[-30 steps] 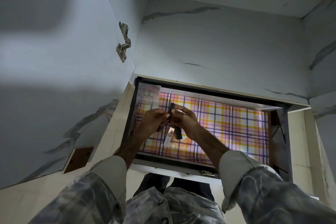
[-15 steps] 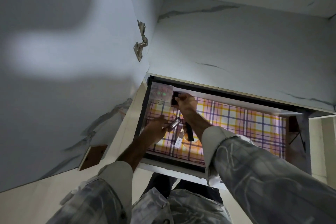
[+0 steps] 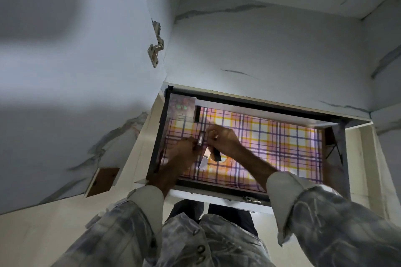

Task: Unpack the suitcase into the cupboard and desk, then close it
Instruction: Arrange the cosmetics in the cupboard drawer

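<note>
An open drawer point(image 3: 161, 132) lined with plaid paper sits low in the cupboard. My left hand point(image 3: 184, 153) is over its left part, gripping a small bundle: a silver piece point(image 3: 201, 137) on top, with a black stick point(image 3: 216, 155) and a white tag point(image 3: 204, 158) hanging below. My right hand point(image 3: 224, 138) is right beside it, fingertips pinched at the silver piece. A small black item point(image 3: 197, 114) stands at the drawer's back left, next to a shiny holographic box point(image 3: 181, 108). The suitcase is out of view.
The cupboard door point(image 3: 76, 71) stands open on the left with a metal hinge point(image 3: 155, 46). A marbled back panel point(image 3: 271, 60) rises behind the drawer. A metal latch point(image 3: 251, 199) sits on the drawer's front edge. The drawer's right half shows only the plaid liner point(image 3: 282, 141).
My right hand reached to the drawer's back left, left the small black item beside the shiny box, then came back to the bundle in my left hand.
</note>
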